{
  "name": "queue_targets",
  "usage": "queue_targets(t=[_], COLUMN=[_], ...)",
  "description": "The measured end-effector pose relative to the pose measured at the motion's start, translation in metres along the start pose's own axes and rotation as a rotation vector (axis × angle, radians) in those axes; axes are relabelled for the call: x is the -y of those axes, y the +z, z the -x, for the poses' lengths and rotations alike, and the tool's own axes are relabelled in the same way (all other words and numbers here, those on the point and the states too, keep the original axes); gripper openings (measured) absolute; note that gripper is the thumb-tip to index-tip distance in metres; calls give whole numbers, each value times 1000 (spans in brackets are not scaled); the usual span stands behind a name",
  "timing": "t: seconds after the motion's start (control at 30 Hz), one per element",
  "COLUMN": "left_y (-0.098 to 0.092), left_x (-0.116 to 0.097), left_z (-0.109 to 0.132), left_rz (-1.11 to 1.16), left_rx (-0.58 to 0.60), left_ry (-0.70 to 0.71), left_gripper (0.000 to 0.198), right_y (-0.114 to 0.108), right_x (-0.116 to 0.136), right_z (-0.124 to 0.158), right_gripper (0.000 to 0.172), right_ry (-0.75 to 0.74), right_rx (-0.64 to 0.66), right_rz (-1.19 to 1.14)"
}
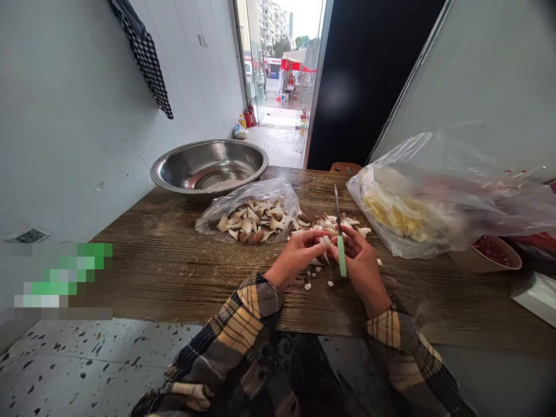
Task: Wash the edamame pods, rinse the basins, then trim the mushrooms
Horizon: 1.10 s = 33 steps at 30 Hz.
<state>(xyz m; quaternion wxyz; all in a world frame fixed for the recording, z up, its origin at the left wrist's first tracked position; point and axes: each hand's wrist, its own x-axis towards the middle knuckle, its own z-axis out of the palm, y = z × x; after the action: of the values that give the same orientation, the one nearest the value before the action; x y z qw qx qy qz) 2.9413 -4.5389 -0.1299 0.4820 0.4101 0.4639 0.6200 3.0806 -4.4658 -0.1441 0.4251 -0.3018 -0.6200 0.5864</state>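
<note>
My left hand (303, 255) pinches a pale mushroom (325, 242) at the front middle of the table. In my right hand (362, 266) is a knife (341, 249) with a light green handle, its narrow blade pointing up and away from me. The right fingertips also come close to the mushroom; whether they touch it I cannot tell. Just beyond my hands lies a pile of loose mushrooms (332, 222). To the left, an open clear plastic bag (278, 190) holds many brown-capped mushrooms (256, 221). Small white trimmings (307, 286) are scattered below my hands.
A wide steel basin (163, 176) stands at the table's back left. On the right, a large plastic bag (391, 202) with yellow contents sits by a bowl (499, 255) of dark red food. The wooden table (174, 284) meets a white wall at left. A glass door opens beyond.
</note>
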Motion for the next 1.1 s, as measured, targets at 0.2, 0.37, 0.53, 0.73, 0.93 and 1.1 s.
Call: queue_targets(t=[0.2, 0.37, 0.53, 0.73, 0.93, 1.1], left_y=[-8, -49, -98, -83, -36, -28], left_x=[-5, -24, -50, -48, -14, 5], left_z=[2, 4, 0, 9, 18, 13], left_rz=[-29, -498, -1032, -1029, -1150, -1208], left_rx=[-125, -454, -650, -485, -40, 29], left_ry=[85, 224, 376, 332, 234, 242], left_gripper=[24, 16, 23, 23, 16, 18], right_y=[2, -2, -3, -4, -5, -4], right_x=[1, -2, -3, -6, -7, -4], right_z=[-3, -5, -5, -6, -8, -7], right_gripper=[57, 57, 64, 59, 57, 56], right_ry=[-54, -109, -106, -64, -90, -72], right_rx=[11, -126, -159, -190, -183, -175], right_rz=[5, -18, -75, -115, -129, -137])
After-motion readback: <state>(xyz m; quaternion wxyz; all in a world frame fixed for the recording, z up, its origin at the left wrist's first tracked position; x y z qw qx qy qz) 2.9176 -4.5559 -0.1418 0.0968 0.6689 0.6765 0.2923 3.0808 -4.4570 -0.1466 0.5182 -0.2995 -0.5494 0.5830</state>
